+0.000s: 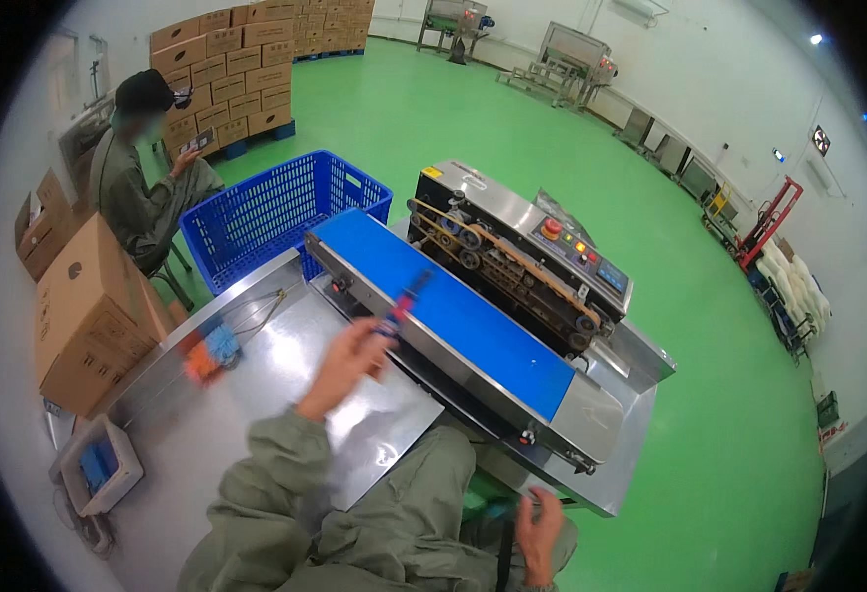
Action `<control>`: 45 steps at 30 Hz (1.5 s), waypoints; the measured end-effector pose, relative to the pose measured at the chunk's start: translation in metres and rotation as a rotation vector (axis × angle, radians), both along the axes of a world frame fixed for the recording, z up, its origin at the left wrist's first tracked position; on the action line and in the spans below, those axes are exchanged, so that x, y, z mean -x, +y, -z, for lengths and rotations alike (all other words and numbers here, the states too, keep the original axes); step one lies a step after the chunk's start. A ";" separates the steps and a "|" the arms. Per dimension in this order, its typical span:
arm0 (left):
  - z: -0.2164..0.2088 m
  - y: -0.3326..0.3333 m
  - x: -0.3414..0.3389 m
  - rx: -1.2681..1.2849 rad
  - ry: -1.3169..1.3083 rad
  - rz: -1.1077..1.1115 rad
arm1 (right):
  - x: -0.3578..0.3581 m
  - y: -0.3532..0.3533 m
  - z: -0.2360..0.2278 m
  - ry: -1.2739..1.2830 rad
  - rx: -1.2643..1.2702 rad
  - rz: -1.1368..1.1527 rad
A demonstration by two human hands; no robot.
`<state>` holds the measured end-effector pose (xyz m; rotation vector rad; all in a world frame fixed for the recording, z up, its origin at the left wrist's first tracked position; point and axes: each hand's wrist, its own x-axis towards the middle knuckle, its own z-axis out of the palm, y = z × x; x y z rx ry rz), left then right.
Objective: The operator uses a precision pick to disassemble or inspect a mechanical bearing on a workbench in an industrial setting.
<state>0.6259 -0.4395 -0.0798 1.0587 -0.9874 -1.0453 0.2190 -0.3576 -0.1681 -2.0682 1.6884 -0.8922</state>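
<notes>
My left hand (342,363) is closed around a slim dark-and-red hand tool (406,302), blurred, its dark tip pointing up and away. The tool hangs over the near edge of a blue conveyor belt (478,340), and its exact kind is not clear. Behind the belt stands a sealing machine (512,261) with exposed pulleys, rollers and a control panel. Low at the right, beside my knee, my right hand (539,533) has its fingers curled. A blurred dark-green shape lies close to its fingertips; whether they hold it is hidden.
A steel table (256,414) carries orange and blue cloths (214,352) and bears a white bin (101,466) at its left. Beyond it are a blue crate (280,212), a cardboard box (93,316) and a seated person (132,187). Stacked cartons (226,84) stand farther back.
</notes>
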 end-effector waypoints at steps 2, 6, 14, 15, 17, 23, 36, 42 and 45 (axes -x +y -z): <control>0.016 -0.007 0.061 -0.026 0.309 0.337 | -0.082 -0.035 -0.071 -0.424 -0.008 -0.189; 0.017 -0.010 0.147 -0.060 0.531 0.425 | -0.157 -0.135 -0.131 -0.754 -0.151 -0.354; 0.016 -0.148 0.044 0.143 -0.098 -0.175 | -0.188 -0.353 -0.178 0.269 0.446 -0.356; 0.021 -0.175 0.027 0.157 -0.151 -0.232 | -0.191 -0.373 -0.182 0.469 0.434 -0.315; 0.033 -0.213 -0.013 0.129 -0.255 -0.322 | -0.212 -0.387 -0.198 0.785 0.409 -0.305; 0.029 -0.283 -0.049 -0.103 -0.197 -0.184 | -0.233 -0.417 -0.213 1.102 0.522 -0.290; 0.012 -0.333 -0.037 -0.286 0.040 -0.316 | -0.264 -0.432 -0.220 1.131 0.348 -0.430; 0.017 -0.329 -0.042 -0.299 -0.085 -0.368 | -0.255 -0.443 -0.203 1.049 0.263 -0.483; 0.009 -0.332 -0.031 -0.309 -0.064 -0.279 | -0.238 -0.450 -0.204 1.078 0.343 -0.516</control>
